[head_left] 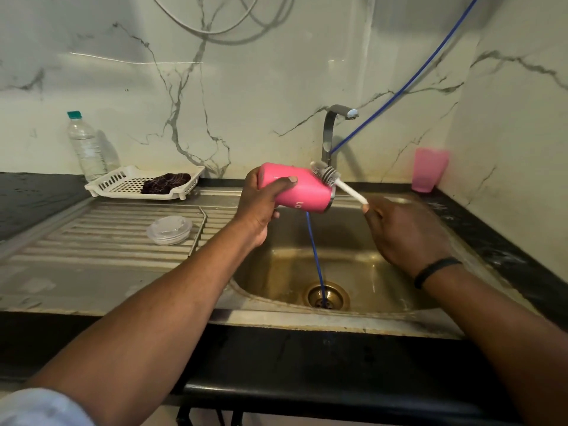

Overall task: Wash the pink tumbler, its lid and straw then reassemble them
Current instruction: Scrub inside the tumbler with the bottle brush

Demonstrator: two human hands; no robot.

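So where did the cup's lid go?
The clear lid lies on the ribbed draining board, left of the sink basin, in front of the white tray.

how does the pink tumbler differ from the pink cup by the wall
The opaque pink metal tumbler is tipped sideways over the sink, gripped by the left hand; the translucent pink plastic cup stands upright on the counter, untouched. Both are pink.

Pink tumbler (296, 187) centre; white brush (338, 182); paler pink cup (428, 170) right; blue hose (408, 83); grey-veined white marble wall (246, 87); black table (37, 198).
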